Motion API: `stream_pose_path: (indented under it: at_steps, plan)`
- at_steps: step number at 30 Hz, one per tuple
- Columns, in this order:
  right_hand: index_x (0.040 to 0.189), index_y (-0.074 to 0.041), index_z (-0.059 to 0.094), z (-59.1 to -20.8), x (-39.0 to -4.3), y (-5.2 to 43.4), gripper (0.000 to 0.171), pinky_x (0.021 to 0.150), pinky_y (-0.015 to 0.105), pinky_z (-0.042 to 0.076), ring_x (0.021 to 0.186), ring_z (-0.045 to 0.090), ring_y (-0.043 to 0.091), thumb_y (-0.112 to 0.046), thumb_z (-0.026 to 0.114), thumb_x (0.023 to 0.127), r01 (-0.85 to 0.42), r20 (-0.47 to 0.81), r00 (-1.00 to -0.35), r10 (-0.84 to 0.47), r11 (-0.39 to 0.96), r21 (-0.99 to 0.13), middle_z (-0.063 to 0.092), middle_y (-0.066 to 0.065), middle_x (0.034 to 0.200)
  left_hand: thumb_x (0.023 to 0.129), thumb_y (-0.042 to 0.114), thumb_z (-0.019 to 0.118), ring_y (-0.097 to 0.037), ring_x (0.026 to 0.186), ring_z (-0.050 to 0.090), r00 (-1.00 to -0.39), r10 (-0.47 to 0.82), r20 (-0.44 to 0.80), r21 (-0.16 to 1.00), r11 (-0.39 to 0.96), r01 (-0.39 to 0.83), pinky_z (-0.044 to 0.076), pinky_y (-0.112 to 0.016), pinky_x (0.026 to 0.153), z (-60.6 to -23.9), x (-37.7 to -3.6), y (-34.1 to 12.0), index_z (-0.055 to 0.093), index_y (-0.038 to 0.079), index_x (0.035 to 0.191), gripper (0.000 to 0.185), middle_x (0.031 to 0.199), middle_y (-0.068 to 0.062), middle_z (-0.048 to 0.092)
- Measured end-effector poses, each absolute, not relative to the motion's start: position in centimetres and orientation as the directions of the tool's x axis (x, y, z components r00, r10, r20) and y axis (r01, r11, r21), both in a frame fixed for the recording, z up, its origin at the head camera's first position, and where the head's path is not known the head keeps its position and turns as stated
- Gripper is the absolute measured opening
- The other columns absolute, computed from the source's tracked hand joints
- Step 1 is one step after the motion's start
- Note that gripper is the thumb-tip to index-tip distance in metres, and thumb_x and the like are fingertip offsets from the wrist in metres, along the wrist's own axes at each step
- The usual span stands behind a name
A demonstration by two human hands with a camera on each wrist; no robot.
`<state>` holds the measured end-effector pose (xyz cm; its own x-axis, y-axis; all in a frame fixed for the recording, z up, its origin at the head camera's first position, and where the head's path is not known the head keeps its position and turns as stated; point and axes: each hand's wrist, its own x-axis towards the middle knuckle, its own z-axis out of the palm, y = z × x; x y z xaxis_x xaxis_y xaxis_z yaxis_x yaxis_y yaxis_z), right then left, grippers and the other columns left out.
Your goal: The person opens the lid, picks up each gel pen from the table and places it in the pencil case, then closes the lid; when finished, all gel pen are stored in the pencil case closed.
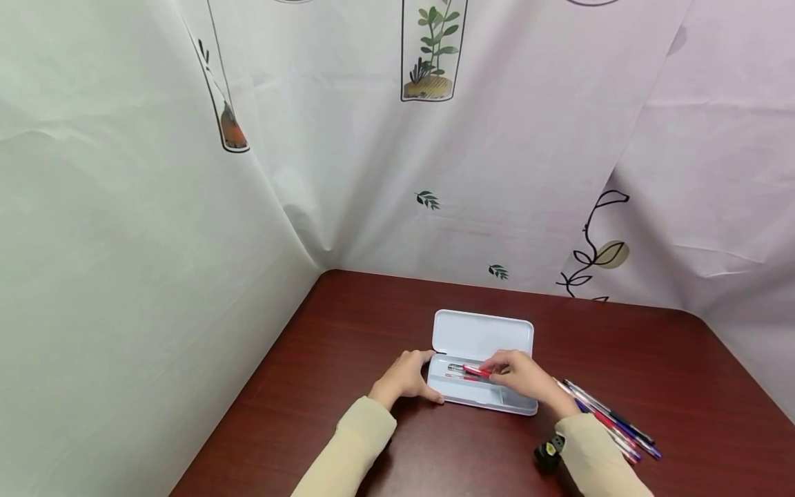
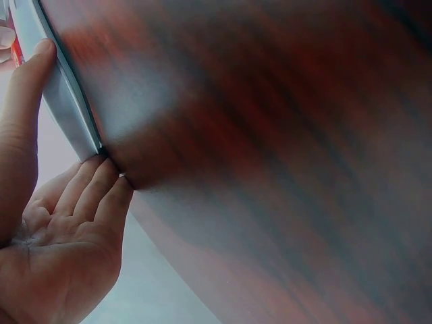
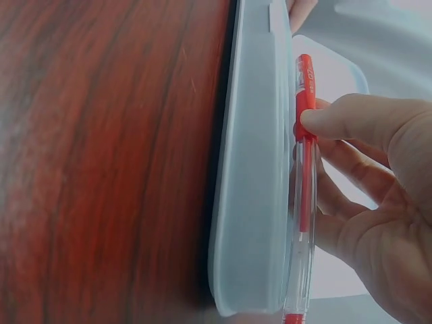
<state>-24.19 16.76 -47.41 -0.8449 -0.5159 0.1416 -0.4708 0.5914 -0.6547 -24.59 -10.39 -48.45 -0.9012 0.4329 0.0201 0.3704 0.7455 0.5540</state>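
Slim transparent pen (image 3: 306, 175), round-cornered case (image 3: 253, 169), wood-grained table (image 3: 101, 162)

The pencil case (image 1: 462, 392) has a pale bluish-white colour. The held pen (image 3: 307, 182) is red and transparent; the loose pens (image 1: 604, 418) show red, blue and black. The table (image 1: 373, 317) is reddish brown with darker wood grain. The sleeves (image 1: 348, 449) are cream. The white wall cloth (image 1: 528, 138) bears green leaves and black outlines.
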Motion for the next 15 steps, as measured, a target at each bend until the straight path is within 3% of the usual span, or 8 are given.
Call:
stream_pose_path:
  at_steps: [15]
  plan:
    - [0.1, -0.002, 0.076, -47.4, -24.6, 15.4, 0.018, 0.072, 0.024, 0.051, 0.079, 0.055, 0.003, 0.003, 0.066, 0.085, -0.525, 0.167, -0.809, -0.563, 0.566, -0.635, 0.07, 0.003, 0.088, 0.056, 0.033, 0.096, -0.019, 0.104, 0.063, -0.898, 0.439, 0.016, 0.571, 0.733, 0.369, 0.05, -0.034, 0.093, -48.0, -24.3, -10.4, 0.062, 0.006, 0.128, 0.084, 0.118, -0.007, 0.068]
